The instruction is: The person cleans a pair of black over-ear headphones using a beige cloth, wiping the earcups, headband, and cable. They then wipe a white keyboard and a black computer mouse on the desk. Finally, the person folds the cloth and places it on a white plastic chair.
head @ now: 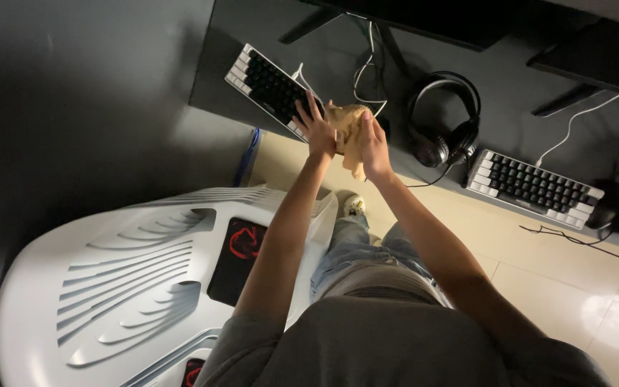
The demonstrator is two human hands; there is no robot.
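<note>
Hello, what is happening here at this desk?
A person stands over a dark desk. The left hand rests its fingers on the near end of a black-and-white keyboard, and the right hand grips a crumpled tan cloth beside it. Black headphones and a second keyboard lie further right. A white gaming chair is at the person's left.

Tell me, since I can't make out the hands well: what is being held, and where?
The right hand grips a tan cloth by its bunched side; the left hand rests on the keyboard beside it.
</note>
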